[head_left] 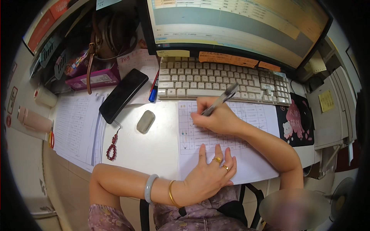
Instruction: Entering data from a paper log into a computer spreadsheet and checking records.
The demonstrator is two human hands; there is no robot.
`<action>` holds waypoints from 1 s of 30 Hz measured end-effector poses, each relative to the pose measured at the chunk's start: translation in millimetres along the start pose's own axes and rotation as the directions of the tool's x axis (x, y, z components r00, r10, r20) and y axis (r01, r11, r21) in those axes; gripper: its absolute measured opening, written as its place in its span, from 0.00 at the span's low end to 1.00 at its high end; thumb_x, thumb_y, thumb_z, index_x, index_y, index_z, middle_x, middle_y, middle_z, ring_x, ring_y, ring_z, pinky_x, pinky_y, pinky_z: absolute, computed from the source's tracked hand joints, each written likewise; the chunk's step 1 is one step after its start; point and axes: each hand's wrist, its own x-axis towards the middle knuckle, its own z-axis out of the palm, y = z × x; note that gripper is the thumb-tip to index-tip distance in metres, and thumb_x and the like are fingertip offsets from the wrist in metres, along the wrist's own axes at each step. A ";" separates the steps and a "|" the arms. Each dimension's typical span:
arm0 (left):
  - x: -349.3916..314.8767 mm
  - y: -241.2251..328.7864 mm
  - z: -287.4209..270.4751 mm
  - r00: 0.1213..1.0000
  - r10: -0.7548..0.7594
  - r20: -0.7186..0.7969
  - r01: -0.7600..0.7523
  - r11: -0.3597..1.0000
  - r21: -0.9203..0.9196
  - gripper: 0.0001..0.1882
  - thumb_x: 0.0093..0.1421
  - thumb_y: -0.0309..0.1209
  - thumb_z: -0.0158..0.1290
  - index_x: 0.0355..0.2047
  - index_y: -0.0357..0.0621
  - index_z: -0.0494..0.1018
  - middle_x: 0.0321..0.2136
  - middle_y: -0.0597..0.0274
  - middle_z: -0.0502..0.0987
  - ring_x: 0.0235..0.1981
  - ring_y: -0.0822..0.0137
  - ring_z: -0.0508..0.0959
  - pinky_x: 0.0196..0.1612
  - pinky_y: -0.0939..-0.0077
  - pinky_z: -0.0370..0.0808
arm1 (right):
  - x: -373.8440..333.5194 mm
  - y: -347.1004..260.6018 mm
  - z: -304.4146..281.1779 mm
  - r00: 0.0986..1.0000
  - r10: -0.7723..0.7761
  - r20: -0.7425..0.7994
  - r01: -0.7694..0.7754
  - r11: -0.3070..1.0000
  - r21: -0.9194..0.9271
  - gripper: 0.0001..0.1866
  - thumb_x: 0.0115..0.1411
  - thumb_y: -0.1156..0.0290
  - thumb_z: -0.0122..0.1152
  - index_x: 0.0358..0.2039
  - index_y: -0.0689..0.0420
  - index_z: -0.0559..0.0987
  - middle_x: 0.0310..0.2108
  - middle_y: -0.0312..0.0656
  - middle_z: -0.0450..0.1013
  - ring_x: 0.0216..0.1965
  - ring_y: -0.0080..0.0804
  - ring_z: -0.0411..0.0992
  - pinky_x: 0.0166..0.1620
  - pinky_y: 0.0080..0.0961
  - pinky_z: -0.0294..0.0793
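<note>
My right hand (216, 115) is closed round a pen (222, 99) with a clear, greyish barrel. Its lower end is hidden behind my fingers, over a printed table on a white sheet of paper (246, 165). Small pictures run down the left column of that table. My left hand (212, 169) rests with spread fingers on the sheet's lower part, near the desk's front edge. Two gold rings are on its fingers; a gold bangle (172, 193) and a pale stone bangle (149, 188) circle the wrist and forearm.
A beige keyboard (216, 79) lies beyond the sheet, below a monitor (239, 27). To the left are a grey oval object (145, 121), a black phone (123, 95) with a red bead strap (111, 151), a blue-capped marker (153, 92) and paper stacks (75, 127). A mouse pad (296, 127) sits right.
</note>
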 end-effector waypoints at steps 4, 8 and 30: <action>-1.6 1.2 -1.6 1.000 -0.007 0.014 0.008 1.000 -0.014 0.34 0.61 0.55 0.48 0.56 0.41 0.66 0.54 0.45 0.66 0.54 0.44 0.68 0.50 0.35 0.67 | -9.3 -22.7 -26.6 0.986 -0.148 -0.081 0.146 0.989 -0.031 0.14 0.52 0.63 0.63 0.22 0.59 0.71 0.14 0.41 0.68 0.16 0.32 0.66 0.24 0.30 0.65; -5.3 -2.6 -5.6 0.998 -0.021 0.054 0.022 1.000 -0.021 0.39 0.57 0.59 0.50 0.58 0.42 0.65 0.55 0.45 0.66 0.55 0.42 0.67 0.49 0.35 0.68 | -32.6 -44.2 -67.3 0.978 -0.170 0.117 0.204 0.696 -0.688 0.15 0.54 0.59 0.64 0.25 0.57 0.72 0.14 0.44 0.70 0.18 0.43 0.71 0.26 0.35 0.67; -11.7 -2.6 -12.0 0.980 -0.061 0.191 0.047 0.996 0.076 0.52 0.47 0.59 0.62 0.69 0.61 0.53 0.57 0.26 0.59 0.54 0.25 0.63 0.48 0.34 0.69 | -209.9 95.9 -231.7 0.631 -0.334 -0.700 -0.492 0.525 -0.694 0.29 0.51 0.62 0.66 0.54 0.54 0.72 0.51 0.51 0.66 0.50 0.54 0.68 0.53 0.41 0.69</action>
